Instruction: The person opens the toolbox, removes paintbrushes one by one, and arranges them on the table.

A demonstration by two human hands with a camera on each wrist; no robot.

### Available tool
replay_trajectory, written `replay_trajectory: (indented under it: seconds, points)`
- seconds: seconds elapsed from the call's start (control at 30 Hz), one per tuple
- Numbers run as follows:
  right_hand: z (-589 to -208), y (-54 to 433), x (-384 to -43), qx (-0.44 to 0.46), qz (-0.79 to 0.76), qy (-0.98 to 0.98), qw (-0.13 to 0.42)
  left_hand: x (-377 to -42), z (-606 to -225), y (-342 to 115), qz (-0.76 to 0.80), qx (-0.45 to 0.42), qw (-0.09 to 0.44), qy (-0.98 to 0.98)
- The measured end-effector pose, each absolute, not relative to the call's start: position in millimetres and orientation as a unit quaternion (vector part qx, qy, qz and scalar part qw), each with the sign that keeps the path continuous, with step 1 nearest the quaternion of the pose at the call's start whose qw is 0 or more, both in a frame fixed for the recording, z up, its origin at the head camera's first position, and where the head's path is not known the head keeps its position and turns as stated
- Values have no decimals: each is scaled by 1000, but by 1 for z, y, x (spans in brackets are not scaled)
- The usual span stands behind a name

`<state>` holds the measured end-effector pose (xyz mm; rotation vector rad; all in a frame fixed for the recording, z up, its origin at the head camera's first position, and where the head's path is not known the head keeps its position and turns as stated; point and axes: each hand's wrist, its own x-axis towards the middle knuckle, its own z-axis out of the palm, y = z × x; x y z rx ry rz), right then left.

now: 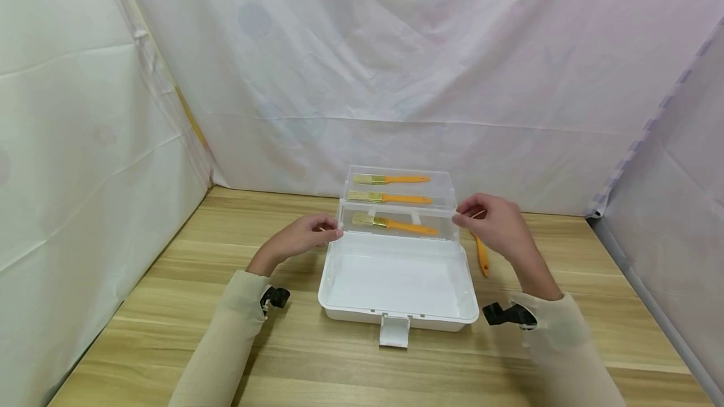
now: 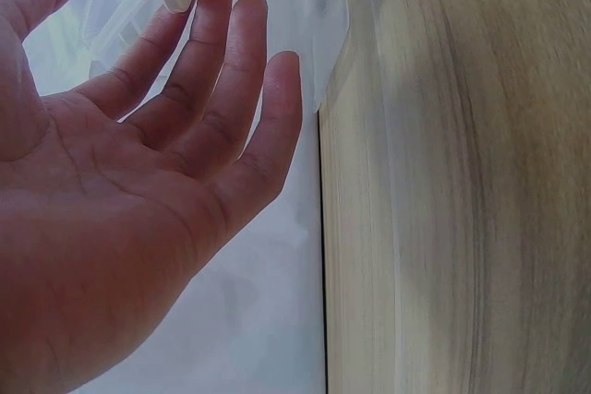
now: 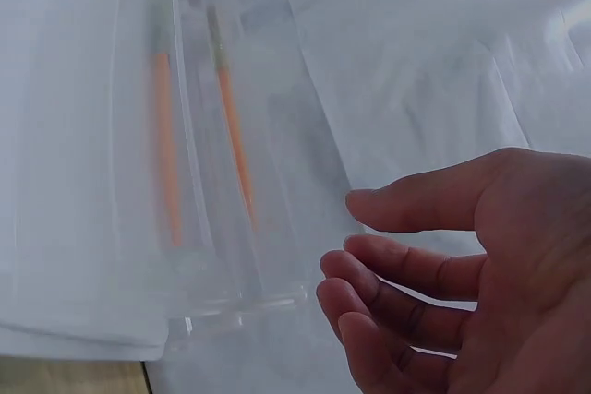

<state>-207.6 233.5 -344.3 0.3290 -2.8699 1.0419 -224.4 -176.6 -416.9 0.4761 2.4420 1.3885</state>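
A white plastic toolbox (image 1: 398, 275) lies open on the table, its latch (image 1: 394, 331) folded down at the front. Behind the base rise clear tiered trays (image 1: 351, 209). Three paintbrushes with orange handles lie in the tiers: a back brush (image 1: 406, 179), a middle brush (image 1: 404, 198) and a front brush (image 1: 410, 226). My left hand (image 1: 300, 237) has its fingertips at the left edge of the trays, fingers fairly straight with thumb apart in the left wrist view. At the trays' right edge my right hand (image 1: 493, 222) is loosely bent; its wrist view shows nothing between thumb and fingers.
Another orange-handled brush (image 1: 481, 255) lies on the wooden table (image 1: 317, 363) right of the toolbox, partly hidden by my right hand. A white cloth (image 1: 283, 80) hangs behind the table, with more cloth at both sides.
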Motion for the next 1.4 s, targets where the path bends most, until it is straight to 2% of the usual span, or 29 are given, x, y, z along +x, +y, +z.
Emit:
replay_trajectory:
  seconds: [0.67, 0.9, 1.4]
  points:
    - [-351, 173, -211, 259, 266, -928, -3, -226, -417, -176, 484, 165, 148, 847]
    - [-356, 161, -215, 281, 241, -928, -32, -228, -418, -174, 484, 166, 147, 847]
    - [-366, 151, -224, 315, 236, -918, -57, -227, -418, -174, 486, 169, 151, 844]
